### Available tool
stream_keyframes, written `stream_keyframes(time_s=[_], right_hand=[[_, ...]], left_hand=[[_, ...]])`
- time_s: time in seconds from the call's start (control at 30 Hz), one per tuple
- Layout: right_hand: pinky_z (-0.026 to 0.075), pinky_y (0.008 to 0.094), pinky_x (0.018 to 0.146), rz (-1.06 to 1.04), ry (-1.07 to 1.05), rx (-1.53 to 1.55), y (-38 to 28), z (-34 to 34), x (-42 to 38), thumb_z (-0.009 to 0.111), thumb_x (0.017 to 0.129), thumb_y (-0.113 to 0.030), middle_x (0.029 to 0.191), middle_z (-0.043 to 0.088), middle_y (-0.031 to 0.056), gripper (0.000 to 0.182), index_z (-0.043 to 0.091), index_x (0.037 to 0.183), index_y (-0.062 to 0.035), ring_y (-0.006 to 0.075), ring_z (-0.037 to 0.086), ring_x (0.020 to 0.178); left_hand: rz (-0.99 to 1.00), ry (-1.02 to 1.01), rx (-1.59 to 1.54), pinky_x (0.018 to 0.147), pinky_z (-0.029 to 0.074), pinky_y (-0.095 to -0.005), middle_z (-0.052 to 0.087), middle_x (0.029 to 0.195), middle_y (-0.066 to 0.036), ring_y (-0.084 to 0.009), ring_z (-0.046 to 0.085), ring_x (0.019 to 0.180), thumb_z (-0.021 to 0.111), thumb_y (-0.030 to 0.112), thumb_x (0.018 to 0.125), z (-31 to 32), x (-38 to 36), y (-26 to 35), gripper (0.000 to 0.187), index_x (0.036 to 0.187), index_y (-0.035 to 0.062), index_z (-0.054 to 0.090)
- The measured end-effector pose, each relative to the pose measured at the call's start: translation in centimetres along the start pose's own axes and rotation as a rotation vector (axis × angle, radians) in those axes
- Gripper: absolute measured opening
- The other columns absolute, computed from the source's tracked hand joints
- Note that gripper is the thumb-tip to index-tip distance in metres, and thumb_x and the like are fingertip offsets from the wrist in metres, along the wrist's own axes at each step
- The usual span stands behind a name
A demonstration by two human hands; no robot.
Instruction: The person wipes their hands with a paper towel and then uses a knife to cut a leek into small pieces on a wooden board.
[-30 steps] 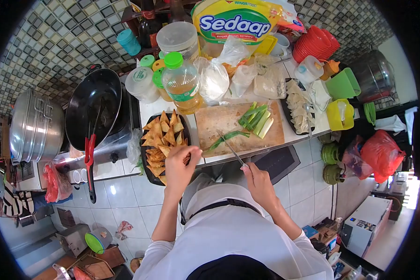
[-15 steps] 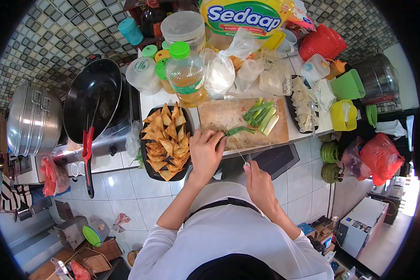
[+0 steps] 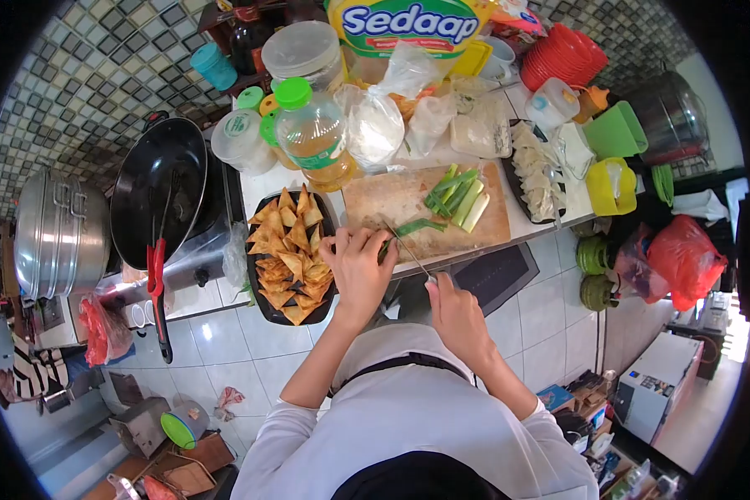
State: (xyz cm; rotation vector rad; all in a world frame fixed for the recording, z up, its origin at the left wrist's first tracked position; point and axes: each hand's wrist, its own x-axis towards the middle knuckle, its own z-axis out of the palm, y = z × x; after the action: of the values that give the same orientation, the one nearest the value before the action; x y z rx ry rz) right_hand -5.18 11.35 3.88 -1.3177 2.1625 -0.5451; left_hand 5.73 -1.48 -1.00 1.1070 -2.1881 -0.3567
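Observation:
My left hand (image 3: 360,271) is closed at the front left of the wooden cutting board (image 3: 367,200), its fingers curled on a green spring onion piece (image 3: 383,250) that they mostly hide. In my right hand (image 3: 458,315) is a thin knife (image 3: 411,256), its handle largely covered by the fingers. The blade slants up and left over the board beside my left fingertips. Just past the blade lies a spring onion leaf (image 3: 421,226). A pile of cut spring onion lengths (image 3: 461,198), green and white, rests at the board's back right.
A black tray of fried triangular pastries (image 3: 292,258) stands left of the board, and a tray of pale folded dumplings (image 3: 537,175) right of it. Behind are an oil bottle (image 3: 311,137) and plastic bags (image 3: 375,133). A black wok (image 3: 160,187) sits on the stove.
The knife has moved up and left, its blade now reaching further over the board beside my left fingers. My right hand shifted slightly left. The whole view has turned a little.

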Motion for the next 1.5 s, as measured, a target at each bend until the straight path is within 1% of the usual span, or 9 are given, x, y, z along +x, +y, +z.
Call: stream_keyframes(time_s=[0.5, 0.73, 0.8, 0.83, 0.93, 1.0, 1.17, 1.27, 1.5], right_hand=[[0.044, 0.0540, 0.054, -0.011, 0.016, 0.047, 0.9, -0.7, -1.6, 0.046, 0.097, -0.022, 0.061, 0.056, 0.0272, 0.025, 0.050, 0.094, 0.0019, 0.0475, 0.057, 0.063], [0.046, 0.0499, 0.054, -0.067, 0.057, 0.072, 2.1, 1.2, -0.3, 0.046, 0.097, -0.024, 0.064, 0.058, 0.0261, 0.025, 0.051, 0.091, 0.0002, 0.0455, 0.057, 0.062], [0.044, 0.0418, 0.053, -0.158, 0.135, 0.353, 2.6, 1.0, 0.3, 0.045, 0.098, -0.026, 0.060, 0.056, 0.0195, 0.028, 0.057, 0.095, -0.0003, 0.0342, 0.059, 0.055], [0.044, 0.0418, 0.053, -0.161, 0.138, 0.350, 2.8, 0.5, 0.3, 0.045, 0.098, -0.026, 0.060, 0.056, 0.0195, 0.028, 0.057, 0.095, -0.0003, 0.0342, 0.059, 0.055], [0.023, 0.0189, 0.042, 0.135, 0.088, 0.730, 4.4, -0.9, -0.1, 0.042, 0.101, -0.031, 0.059, 0.035, -0.0071, 0.034, 0.060, 0.106, -0.0024, 0.0003, 0.029, 0.050], [0.027, 0.0214, 0.043, 0.201, 0.165, 0.741, 4.9, -2.7, 0.1, 0.044, 0.100, -0.031, 0.058, 0.038, -0.0048, 0.034, 0.062, 0.103, -0.0016, 0.0026, 0.033, 0.050], [0.029, 0.0224, 0.045, 0.224, 0.386, 0.655, 7.5, -6.0, 1.3, 0.045, 0.100, -0.032, 0.057, 0.040, -0.0031, 0.036, 0.062, 0.101, -0.0003, 0.0040, 0.035, 0.051], [0.030, 0.0240, 0.045, 0.230, 0.381, 0.594, 8.1, -7.7, 2.3, 0.047, 0.099, -0.030, 0.057, 0.041, -0.0011, 0.034, 0.062, 0.101, 0.0005, 0.0056, 0.036, 0.051], [0.034, 0.0287, 0.049, 0.092, 0.320, 0.420, 9.3, -7.9, 4.6, 0.049, 0.097, -0.025, 0.058, 0.045, 0.0063, 0.031, 0.061, 0.100, 0.0033, 0.0106, 0.036, 0.053]], left_hand=[[0.037, -0.007, 0.173, 0.085, 0.030, -0.0445, 0.060, 0.070, 0.003, -0.0195, 0.053, 0.086, 0.072, 0.020, 0.073, -1.4, 1.0, -1.6, 0.008, 0.077, 0.0144, 0.068], [-0.114, 0.012, -0.199, 0.066, 0.041, -0.0338, 0.062, 0.072, -0.005, -0.0211, 0.055, 0.066, 0.072, 0.013, 0.077, -2.6, 1.1, -0.5, 0.010, 0.083, 0.0052, 0.068], [-0.129, 0.076, -0.361, 0.054, 0.043, -0.0330, 0.060, 0.071, -0.008, -0.0230, 0.055, 0.060, 0.072, 0.011, 0.077, -2.2, 1.3, -0.3, 0.014, 0.087, 0.0029, 0.067], [-0.127, 0.080, -0.364, 0.054, 0.043, -0.0330, 0.060, 0.071, -0.008, -0.0230, 0.055, 0.060, 0.072, 0.011, 0.077, -2.0, 1.5, -0.2, 0.014, 0.087, 0.0029, 0.067], [-0.100, 0.077, -0.368, 0.058, 0.045, -0.0347, 0.061, 0.071, -0.009, -0.0244, 0.057, 0.063, 0.072, 0.012, 0.077, -1.5, 2.0, 0.5, 0.014, 0.086, 0.0035, 0.066], [0.091, -0.004, -0.299, 0.062, 0.046, -0.0348, 0.063, 0.077, -0.010, -0.0259, 0.057, 0.069, 0.072, 0.011, 0.077, -0.4, 2.1, 0.9, 0.013, 0.086, 0.0031, 0.067], [0.110, -0.084, -0.158, 0.068, 0.047, -0.0376, 0.061, 0.084, -0.009, -0.0270, 0.057, 0.079, 0.072, 0.014, 0.076, 0.8, 1.6, 2.2, 0.015, 0.087, 0.0054, 0.068], [0.170, -0.103, -0.111, 0.073, 0.044, -0.0395, 0.058, 0.085, -0.006, -0.0252, 0.054, 0.083, 0.071, 0.022, 0.076, 0.6, 0.8, 1.9, 0.025, 0.094, 0.0044, 0.068], [0.193, -0.190, -0.089, 0.081, 0.041, -0.0401, 0.057, 0.092, -0.007, -0.0263, 0.053, 0.091, 0.071, 0.020, 0.074, 0.3, 0.0, 2.2, 0.032, 0.101, 0.0033, 0.067]])
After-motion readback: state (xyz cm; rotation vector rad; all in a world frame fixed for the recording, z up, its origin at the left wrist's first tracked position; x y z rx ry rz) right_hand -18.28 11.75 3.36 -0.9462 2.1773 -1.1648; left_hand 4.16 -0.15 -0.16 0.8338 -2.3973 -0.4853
